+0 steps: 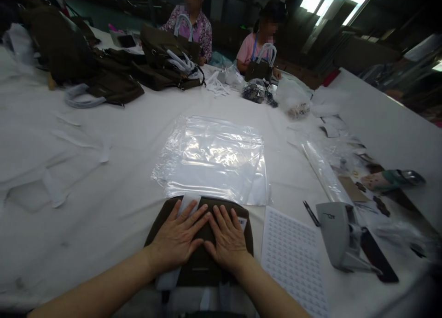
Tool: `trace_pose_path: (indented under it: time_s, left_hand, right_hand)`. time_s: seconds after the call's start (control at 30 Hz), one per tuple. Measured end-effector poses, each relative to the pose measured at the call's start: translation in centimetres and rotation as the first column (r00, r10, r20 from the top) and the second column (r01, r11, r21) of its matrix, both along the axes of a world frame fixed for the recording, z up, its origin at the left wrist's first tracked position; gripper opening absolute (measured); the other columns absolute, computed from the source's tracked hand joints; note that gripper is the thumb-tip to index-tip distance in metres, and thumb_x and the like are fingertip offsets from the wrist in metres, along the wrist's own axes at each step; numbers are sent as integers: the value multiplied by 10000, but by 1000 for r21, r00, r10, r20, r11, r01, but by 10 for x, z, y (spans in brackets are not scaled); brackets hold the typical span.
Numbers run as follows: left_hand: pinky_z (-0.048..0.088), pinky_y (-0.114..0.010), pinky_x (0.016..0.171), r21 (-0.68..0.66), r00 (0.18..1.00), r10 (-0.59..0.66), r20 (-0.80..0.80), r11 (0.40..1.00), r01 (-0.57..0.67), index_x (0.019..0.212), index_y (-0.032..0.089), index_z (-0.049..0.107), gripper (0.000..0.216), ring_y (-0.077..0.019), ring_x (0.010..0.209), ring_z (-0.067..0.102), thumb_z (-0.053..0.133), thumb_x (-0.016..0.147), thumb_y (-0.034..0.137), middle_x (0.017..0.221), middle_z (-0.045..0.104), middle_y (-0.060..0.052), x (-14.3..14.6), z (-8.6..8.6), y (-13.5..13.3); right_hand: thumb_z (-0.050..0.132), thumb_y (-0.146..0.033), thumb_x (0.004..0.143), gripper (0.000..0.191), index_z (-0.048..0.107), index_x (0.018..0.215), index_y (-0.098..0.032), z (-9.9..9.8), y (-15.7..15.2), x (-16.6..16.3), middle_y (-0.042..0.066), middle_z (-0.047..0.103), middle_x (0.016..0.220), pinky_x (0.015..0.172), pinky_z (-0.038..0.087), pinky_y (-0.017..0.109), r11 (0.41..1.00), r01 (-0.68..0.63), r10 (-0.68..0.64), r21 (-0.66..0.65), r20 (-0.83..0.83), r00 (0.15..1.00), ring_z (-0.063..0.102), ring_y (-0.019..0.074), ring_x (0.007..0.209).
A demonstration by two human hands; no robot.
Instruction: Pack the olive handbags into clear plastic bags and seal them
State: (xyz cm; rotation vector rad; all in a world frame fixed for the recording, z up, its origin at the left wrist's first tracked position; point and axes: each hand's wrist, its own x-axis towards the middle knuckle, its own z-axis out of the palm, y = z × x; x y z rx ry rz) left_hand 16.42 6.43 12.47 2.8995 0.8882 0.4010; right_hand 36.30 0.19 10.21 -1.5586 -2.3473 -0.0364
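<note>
A brown bag [202,265] is pressed flat at the near edge of the bench [103,193] under the left hand [177,237] and right hand [228,239]. Both are spread open and nothing is gripped. The clear plastic bags [214,161] just beyond are left untouched.

I have my left grip [177,238] and right grip [228,240] lying flat, palms down, fingers spread, side by side, thumbs nearly touching; both bare forearms [103,281] converge from below.

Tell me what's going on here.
The left hand and right hand lie flat, side by side, on a dark bag at the near edge of the table. Clear plastic bags lie just beyond it, a dotted sheet to its right. Two other people sit across the table with similar bags.
</note>
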Motion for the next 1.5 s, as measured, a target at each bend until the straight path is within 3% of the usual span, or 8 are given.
trace_pose_path:
  time_s: [0.17,0.43,0.77,1.0,1.13,1.23,1.3,1.5]
  left_hand:
    - [97,-501,1125,-194,975,-19,219,979,63,1412,237,255,524,-260,1379,157,368,918,371,1477,282,-54,-22,24,1]
    - [392,-339,1007,-481,588,598,544,797,-366,1041,186,592,300,-193,1088,554,402,901,371,1147,611,-55,-39,34,58]
    - [440,-267,715,-491,960,276,-43,831,-261,653,196,676,135,-198,783,589,656,662,329,717,656,-35,9,-35,175]
    - [410,-304,694,-471,951,198,-237,833,-291,710,153,643,341,-217,746,597,381,848,322,761,653,-102,7,-39,191]
    - [412,-330,736,-450,934,226,-275,829,-333,740,142,618,426,-231,782,601,272,893,337,807,650,-133,7,-41,190]
    - [409,-336,764,-431,927,239,-288,832,-349,746,150,607,413,-235,817,600,270,892,340,835,652,-134,9,-43,188]
    - [413,-326,757,-423,926,243,-289,835,-351,745,160,600,409,-226,808,601,268,892,346,834,655,-121,8,-41,188]
    - [453,-297,694,-390,919,292,-264,839,-379,823,161,605,466,-195,742,615,188,911,349,809,658,-84,-5,-17,184]
  right_hand:
    - [402,-494,892,595,303,1386,-178,23,-17,13,125,232,1478,1074,212,557,999,-42,45,15,-294,955,184,316,1356]
    - [431,-281,902,382,420,1272,-185,20,21,87,126,423,1356,1041,324,516,844,536,-266,34,-841,472,398,252,1256]
    - [678,-219,706,289,676,995,-233,-23,118,97,54,664,969,875,441,315,920,174,-253,-351,-193,948,583,209,967]
    - [433,-198,846,256,670,919,-134,-14,108,149,150,634,857,828,423,393,731,619,-625,-287,81,776,567,276,909]
    - [393,-96,783,470,463,1247,-68,-5,85,162,236,406,1278,971,328,510,569,814,-805,118,-120,581,343,359,1231]
    - [416,-130,786,512,405,1298,-120,0,90,134,168,314,1387,1038,279,504,850,477,-451,225,-157,878,213,314,1325]
    - [508,-205,776,522,429,1291,-166,3,105,112,126,418,1336,1046,280,475,990,137,-138,-27,-59,989,308,289,1285]
    - [554,-219,809,130,664,864,-178,4,136,110,80,663,835,745,444,340,890,181,-194,-418,12,981,616,236,827]
